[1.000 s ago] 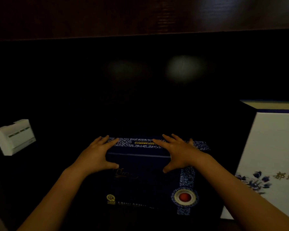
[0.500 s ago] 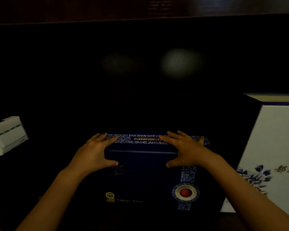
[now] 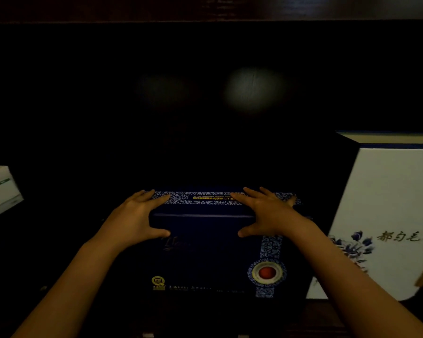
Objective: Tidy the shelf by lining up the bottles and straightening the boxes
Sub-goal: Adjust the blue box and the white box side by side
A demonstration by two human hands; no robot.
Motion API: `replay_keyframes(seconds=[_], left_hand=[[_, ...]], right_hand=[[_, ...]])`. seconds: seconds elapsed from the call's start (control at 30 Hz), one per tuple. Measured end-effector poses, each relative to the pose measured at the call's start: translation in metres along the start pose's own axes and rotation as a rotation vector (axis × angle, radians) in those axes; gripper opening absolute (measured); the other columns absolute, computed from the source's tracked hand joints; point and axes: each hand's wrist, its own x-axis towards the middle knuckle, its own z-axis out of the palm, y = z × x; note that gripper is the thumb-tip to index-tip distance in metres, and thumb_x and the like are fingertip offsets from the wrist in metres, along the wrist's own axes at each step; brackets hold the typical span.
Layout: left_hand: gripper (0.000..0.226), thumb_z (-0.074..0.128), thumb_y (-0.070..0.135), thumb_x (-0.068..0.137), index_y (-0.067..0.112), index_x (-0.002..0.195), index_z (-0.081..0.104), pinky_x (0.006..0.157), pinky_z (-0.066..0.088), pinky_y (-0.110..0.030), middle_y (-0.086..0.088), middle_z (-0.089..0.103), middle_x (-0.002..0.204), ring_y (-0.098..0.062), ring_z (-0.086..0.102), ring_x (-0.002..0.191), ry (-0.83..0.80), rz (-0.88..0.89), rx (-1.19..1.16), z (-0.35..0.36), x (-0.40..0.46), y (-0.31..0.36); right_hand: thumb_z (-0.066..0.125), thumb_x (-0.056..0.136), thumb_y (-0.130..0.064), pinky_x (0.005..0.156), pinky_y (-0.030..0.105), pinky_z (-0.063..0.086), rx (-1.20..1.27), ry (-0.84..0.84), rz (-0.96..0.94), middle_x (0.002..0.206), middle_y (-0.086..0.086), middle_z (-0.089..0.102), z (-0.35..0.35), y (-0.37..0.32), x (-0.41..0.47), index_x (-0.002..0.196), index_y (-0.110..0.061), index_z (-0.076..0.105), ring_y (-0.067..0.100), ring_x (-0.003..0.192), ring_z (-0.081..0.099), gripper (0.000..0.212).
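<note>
A dark blue box (image 3: 205,259) with a blue-and-white patterned band and a red round seal stands upright in the middle of a dim shelf. My left hand (image 3: 134,218) grips its upper left corner, fingers over the top and thumb on the front face. My right hand (image 3: 266,215) holds the upper right part the same way. A large white box (image 3: 386,215) with blue flowers and dark lettering stands just to the right. No bottles show in this view.
A small white box (image 3: 0,191) sits at the far left edge, tilted. The shelf back (image 3: 205,106) is dark with two faint light patches. A dark wooden board (image 3: 205,8) runs across the top.
The view has shifted slightly, so the small white box slid toward the left edge. Both hands stay on the dark blue box, which has barely moved.
</note>
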Motion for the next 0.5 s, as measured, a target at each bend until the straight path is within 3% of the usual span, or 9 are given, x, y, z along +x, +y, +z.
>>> replay_keyframes(seconds=[0.17, 0.37, 0.43, 0.5], left_hand=[[0.097, 0.072, 0.054, 0.068, 0.037, 0.145, 0.016, 0.117, 0.023, -0.041, -0.003, 0.016, 0.158, -0.022, 0.011, 0.145, -0.013, -0.050, 0.025, -0.002, -0.004, 0.010], [0.089, 0.066, 0.049, 0.077, 0.030, 0.146, 0.014, 0.113, 0.029, -0.049, -0.004, 0.021, 0.156, -0.024, 0.023, 0.142, -0.050, -0.113, 0.297, -0.010, -0.004, 0.045], [0.084, 0.064, 0.051, 0.077, 0.032, 0.145, 0.019, 0.112, 0.026, -0.050, -0.001, 0.028, 0.153, -0.022, 0.029, 0.139, -0.044, -0.089, 0.298, -0.012, -0.006, 0.060], [0.077, 0.064, 0.050, 0.077, 0.033, 0.142, 0.027, 0.107, 0.036, -0.041, 0.001, 0.040, 0.147, -0.020, 0.040, 0.132, 0.000, -0.004, 0.166, -0.015, -0.006, 0.084]], right_hand=[[0.066, 0.071, -0.057, 0.102, 0.076, 0.013, -0.015, 0.073, -0.006, 0.157, -0.005, 0.009, 0.001, -0.004, -0.004, 0.142, -0.044, 0.007, 0.026, 0.144, 0.006, 0.093], [0.063, 0.082, -0.042, 0.109, 0.053, 0.029, 0.011, 0.224, -0.065, 0.151, 0.003, 0.028, 0.000, 0.003, -0.028, 0.143, -0.030, 0.023, 0.027, 0.137, 0.027, 0.074], [0.061, 0.083, -0.041, 0.103, 0.043, 0.038, 0.094, 0.284, -0.116, 0.146, 0.004, 0.036, -0.007, 0.013, -0.044, 0.141, -0.027, 0.029, 0.026, 0.132, 0.036, 0.067], [0.060, 0.084, -0.039, 0.097, 0.039, 0.043, 0.213, 0.395, -0.172, 0.140, 0.003, 0.045, -0.016, 0.031, -0.067, 0.137, -0.026, 0.038, 0.024, 0.125, 0.044, 0.059]])
